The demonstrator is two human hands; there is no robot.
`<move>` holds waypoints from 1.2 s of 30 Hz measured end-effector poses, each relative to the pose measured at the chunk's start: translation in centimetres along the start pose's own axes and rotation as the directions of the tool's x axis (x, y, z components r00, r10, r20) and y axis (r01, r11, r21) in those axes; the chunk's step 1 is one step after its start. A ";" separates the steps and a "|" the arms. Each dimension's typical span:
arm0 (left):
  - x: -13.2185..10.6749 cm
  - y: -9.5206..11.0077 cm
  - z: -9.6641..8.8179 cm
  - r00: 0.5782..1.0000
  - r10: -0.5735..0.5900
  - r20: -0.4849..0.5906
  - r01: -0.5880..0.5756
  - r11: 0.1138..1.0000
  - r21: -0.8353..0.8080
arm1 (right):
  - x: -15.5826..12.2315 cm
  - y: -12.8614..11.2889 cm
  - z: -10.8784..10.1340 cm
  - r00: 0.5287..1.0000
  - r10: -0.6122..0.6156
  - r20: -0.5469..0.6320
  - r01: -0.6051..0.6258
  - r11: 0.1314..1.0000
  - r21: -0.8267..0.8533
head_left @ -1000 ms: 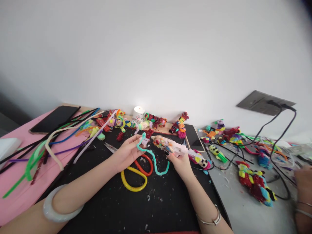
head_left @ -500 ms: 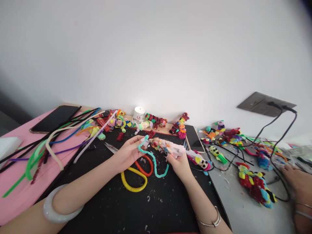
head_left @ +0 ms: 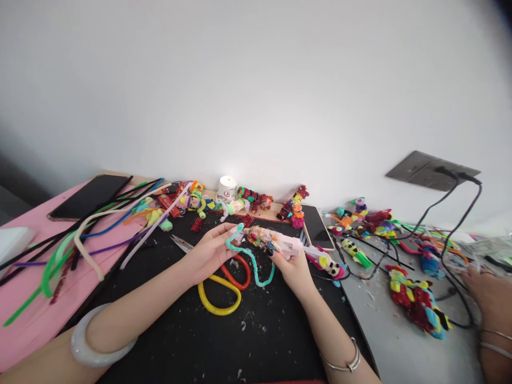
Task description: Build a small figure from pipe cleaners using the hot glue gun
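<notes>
My left hand (head_left: 214,250) pinches one end of a teal pipe cleaner (head_left: 256,269), which hangs in a loose curve between my hands. Wrapped in my right hand (head_left: 295,269) is a pale pink hot glue gun (head_left: 291,244). Its nozzle end is crusted with coloured fuzz and points left at the pinched end of the pipe cleaner. I cannot tell whether the nozzle touches it. Below my left hand lie scissors (head_left: 220,303) with yellow and red handles, their blades half covered by the hand.
Pipe cleaners (head_left: 86,234) and a phone (head_left: 90,196) lie on the pink surface at left. Several fuzzy figures, a paper cup (head_left: 228,189) and another phone (head_left: 319,226) line the wall. At right are more figures (head_left: 418,304), cords from a socket (head_left: 432,169) and another person's hand (head_left: 486,293).
The free end of the teal pipe cleaner has shifted slightly up and left. My hands keep nearly the same pose, and the glue gun stays in my right hand.
</notes>
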State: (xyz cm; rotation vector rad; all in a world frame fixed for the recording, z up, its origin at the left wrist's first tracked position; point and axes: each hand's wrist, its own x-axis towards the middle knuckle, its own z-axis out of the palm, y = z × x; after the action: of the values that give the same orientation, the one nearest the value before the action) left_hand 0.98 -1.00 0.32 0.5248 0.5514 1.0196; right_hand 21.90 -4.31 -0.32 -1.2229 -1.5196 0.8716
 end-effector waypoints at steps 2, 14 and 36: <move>0.0 0.0 0.1 1.000 0.001 -0.010 -0.001 1.000 -0.001 | 0.0 0.0 0.0 1.000 -0.006 -0.005 0.006 1.000 -0.005; -0.1 0.2 0.4 1.000 0.006 -0.008 -0.007 1.000 -0.030 | 0.0 0.1 -0.1 0.999 -0.017 -0.032 0.016 1.000 -0.025; 0.1 0.0 -0.2 0.999 0.004 0.051 0.001 0.996 -0.085 | 0.1 0.3 -0.1 1.000 -0.003 -0.022 0.003 1.000 -0.018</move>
State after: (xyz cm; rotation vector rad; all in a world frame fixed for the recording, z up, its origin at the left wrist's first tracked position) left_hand 0.87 -0.82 0.15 0.4746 0.4602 1.0238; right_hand 22.08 -4.19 -0.54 -1.2392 -1.5139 0.8413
